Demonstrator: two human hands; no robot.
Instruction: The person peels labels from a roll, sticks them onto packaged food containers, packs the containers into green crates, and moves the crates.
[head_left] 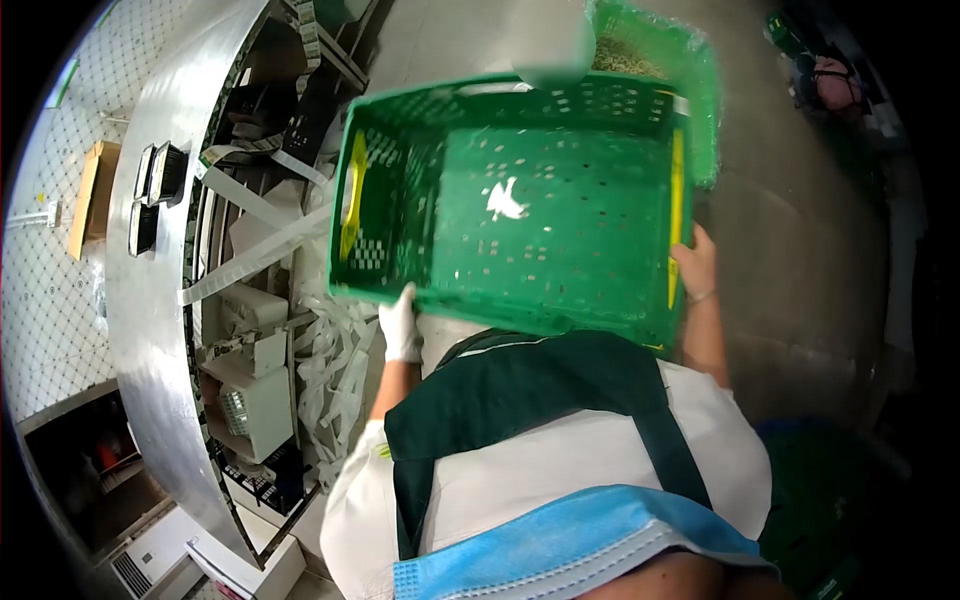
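A large green plastic crate (560, 220) with perforated walls and yellow strips at its two short ends is held up in front of my body. Inside, on its bottom, lies a small white scrap (507, 199). My left hand (401, 327), in a white glove, grips the near rim at the left corner, its fingertips over the edge. My right hand (697, 262) is closed around the right end wall beside the yellow strip, thumb on the inner side. Parts of the fingers of both hands are hidden behind the crate.
To the left runs a steel counter (150, 330) bearing black trays (160, 175) and a cardboard piece (95, 200). Tangled label strips (335, 370) litter the floor beside it. Beyond my crate stands another green crate (705, 110) with plastic lining and greenish contents (625, 58).
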